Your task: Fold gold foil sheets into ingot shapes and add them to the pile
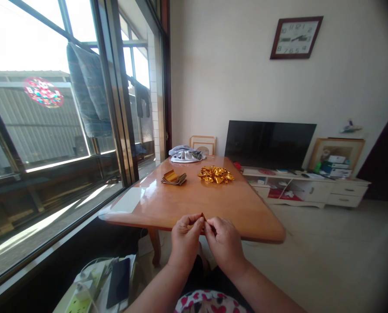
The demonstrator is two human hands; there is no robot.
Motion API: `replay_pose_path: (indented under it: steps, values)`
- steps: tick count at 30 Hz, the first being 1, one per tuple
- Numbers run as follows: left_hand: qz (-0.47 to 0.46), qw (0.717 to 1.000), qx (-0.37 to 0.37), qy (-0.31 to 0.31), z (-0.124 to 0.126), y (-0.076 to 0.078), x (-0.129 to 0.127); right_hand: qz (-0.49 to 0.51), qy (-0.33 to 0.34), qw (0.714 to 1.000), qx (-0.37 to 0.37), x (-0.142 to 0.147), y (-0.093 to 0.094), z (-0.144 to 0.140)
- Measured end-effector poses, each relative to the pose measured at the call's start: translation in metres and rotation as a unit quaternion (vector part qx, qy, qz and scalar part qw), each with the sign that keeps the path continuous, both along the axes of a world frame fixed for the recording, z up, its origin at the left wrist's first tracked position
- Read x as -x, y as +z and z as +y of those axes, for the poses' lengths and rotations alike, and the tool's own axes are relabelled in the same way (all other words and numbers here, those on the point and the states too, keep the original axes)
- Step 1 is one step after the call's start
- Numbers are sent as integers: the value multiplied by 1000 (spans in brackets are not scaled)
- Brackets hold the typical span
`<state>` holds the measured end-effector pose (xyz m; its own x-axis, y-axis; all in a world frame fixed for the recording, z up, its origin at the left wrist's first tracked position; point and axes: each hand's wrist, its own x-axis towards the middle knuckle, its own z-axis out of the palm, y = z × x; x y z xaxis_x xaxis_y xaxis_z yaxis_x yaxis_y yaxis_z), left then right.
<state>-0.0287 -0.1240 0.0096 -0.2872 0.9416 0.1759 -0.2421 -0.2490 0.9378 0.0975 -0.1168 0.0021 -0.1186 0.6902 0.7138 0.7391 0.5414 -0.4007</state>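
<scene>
My left hand [185, 239] and my right hand [223, 243] meet at the near edge of the wooden table [194, 200], fingertips pinched together on a small folded piece of gold paper [203, 216]. Only its tip shows between the fingers. Farther back on the table lies a heap of folded gold paper pieces [215, 174]. To its left sits a flat stack of gold paper sheets [174, 178].
A bundle of cloth [186, 154] lies at the table's far end. Large windows run along the left. A phone [118, 282] and a power strip rest on a low surface near left. A TV [268, 144] stands on a white cabinet; a clock [296, 37] hangs above.
</scene>
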Motion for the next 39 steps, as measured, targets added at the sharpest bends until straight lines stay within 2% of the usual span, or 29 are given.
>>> replay_pose_path:
  steps: [12,20,25,30,39]
  values:
    - [-24,1000,-6,1,3,-3,-4,-60,-36,997,-16,1,-4,7]
    - [-34,998,-11,-43,2,3,-4,-70,-24,997,-6,-1,-3,5]
    - [-29,995,-8,-94,1,8,1,-39,4,999,11,-3,0,2]
    - [-28,988,-17,-150,0,11,8,46,53,995,67,-7,-3,5]
    - [-27,987,-5,-159,2,12,11,114,93,981,129,-7,-3,4]
